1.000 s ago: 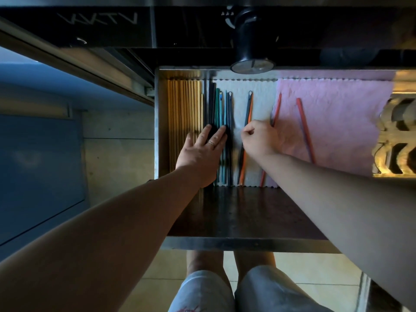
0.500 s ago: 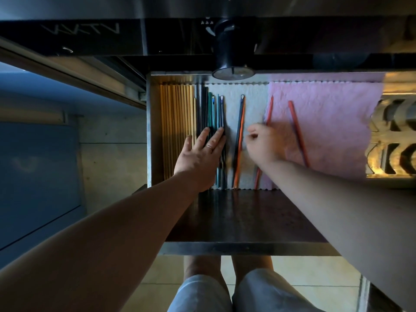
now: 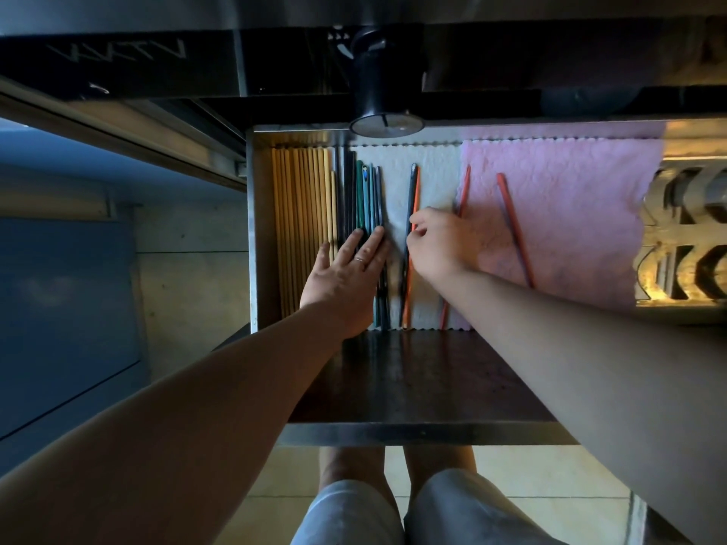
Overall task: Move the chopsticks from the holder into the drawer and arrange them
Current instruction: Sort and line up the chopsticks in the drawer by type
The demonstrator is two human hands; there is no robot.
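Note:
The open drawer point(image 3: 425, 432) holds rows of chopsticks. Several wooden chopsticks point(image 3: 303, 214) lie along its left wall, with dark and teal chopsticks point(image 3: 364, 194) beside them. My left hand point(image 3: 346, 281) rests flat on the dark and teal ones, fingers straight. A dark and an orange chopstick pair point(image 3: 413, 190) lies on the white cloth point(image 3: 432, 171). My right hand point(image 3: 440, 245) pinches this pair at its middle with curled fingers. Two more orange chopsticks point(image 3: 515, 230) lie loose on the pink cloth point(image 3: 570, 214).
A black cylindrical holder point(image 3: 377, 84) stands on the dark counter just behind the drawer. A patterned metal piece point(image 3: 684, 245) fills the drawer's right end. The drawer's front part is bare dark wood point(image 3: 413, 379). My knees point(image 3: 393, 513) are below the drawer front.
My right hand has slid left from the orange chopstick near the pink cloth onto the dark and orange pair. My left hand stays flat on the dark and teal chopsticks.

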